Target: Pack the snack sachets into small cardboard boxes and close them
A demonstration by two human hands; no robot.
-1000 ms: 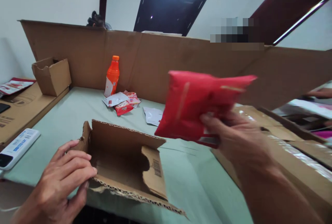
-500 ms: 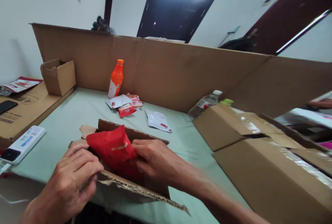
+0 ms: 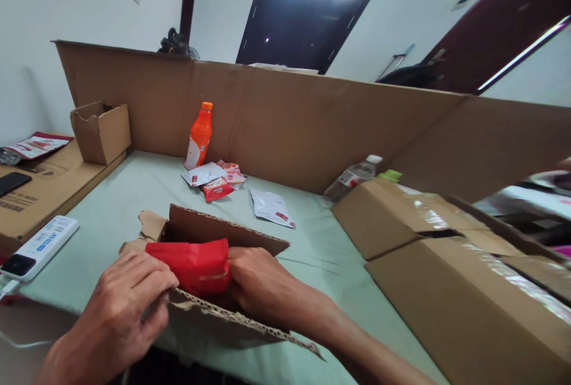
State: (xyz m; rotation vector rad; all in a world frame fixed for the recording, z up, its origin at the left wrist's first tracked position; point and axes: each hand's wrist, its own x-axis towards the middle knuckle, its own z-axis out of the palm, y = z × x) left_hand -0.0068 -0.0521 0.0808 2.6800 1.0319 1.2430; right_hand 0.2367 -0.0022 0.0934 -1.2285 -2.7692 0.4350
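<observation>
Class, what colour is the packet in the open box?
The packet is red; the head view shows it best.

Left hand (image 3: 118, 304) curled, knuckles up; right hand (image 3: 259, 281) curled too, forearm (image 3: 332, 321) slanting

We log one red packet (image 3: 190, 266), creased, a pale streak low at its right end, lying lengthwise in the mouth of an open-topped cardboard box (image 3: 200, 230). Box brown, near rim ragged, at near edge of the bench (image 3: 348, 278); packet's underside hidden.
</observation>
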